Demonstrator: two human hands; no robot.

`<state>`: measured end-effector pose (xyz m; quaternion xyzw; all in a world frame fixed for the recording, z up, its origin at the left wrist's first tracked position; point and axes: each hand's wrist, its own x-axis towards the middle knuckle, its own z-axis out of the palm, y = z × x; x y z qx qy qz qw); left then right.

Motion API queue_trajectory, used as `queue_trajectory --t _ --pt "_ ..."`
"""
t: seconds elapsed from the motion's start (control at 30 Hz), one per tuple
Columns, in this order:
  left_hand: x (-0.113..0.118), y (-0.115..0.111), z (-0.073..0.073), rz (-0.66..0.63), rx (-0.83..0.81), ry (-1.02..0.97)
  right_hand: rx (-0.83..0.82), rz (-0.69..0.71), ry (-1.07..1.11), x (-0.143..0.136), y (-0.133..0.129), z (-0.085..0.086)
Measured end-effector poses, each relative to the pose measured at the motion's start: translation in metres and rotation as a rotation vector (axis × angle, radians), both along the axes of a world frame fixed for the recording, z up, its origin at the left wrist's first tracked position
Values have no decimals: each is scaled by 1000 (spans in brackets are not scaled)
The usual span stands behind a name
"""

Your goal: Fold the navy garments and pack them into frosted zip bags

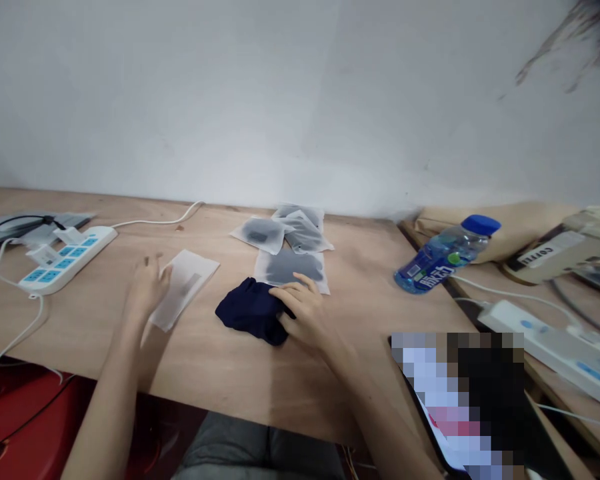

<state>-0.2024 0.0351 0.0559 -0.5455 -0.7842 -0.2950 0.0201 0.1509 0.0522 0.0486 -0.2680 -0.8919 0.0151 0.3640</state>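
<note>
A crumpled navy-blue cloth (250, 311) lies on the wooden table in front of me. My right hand (303, 310) grips its right side, with the thumb low and the fingers over the top. Left of the cloth rests a flat, frosted white pouch (186, 283) with a faint label. My left hand (151, 287) hovers at the pouch's left edge, slightly blurred, its fingers apart and nothing visible in them. Just behind the cloth is a frosted pouch (280, 267) with something dark inside, partly covered by my right fingers.
Several more filled pouches (263, 233) overlap near the wall. A white power strip (70, 260) with plugs and cords lies at left. On the right are a blue-capped bottle (445, 257), a coffee container (545, 257), another power strip (550, 347) and a partly pixelated screen (460, 407).
</note>
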Motion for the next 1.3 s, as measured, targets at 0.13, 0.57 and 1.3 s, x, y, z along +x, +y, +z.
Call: queue_trajectory --t 0.13,0.57,1.3 --pt "91 -39 7 -350 31 -241 -193 -7 90 -2 -6 2" --pt "178 -106 -50 -703 -77 -45 -871 344 -171 37 -10 41" --pt "200 -83 -20 -935 -15 -368 -675 -1016 197 67 -108 -20"
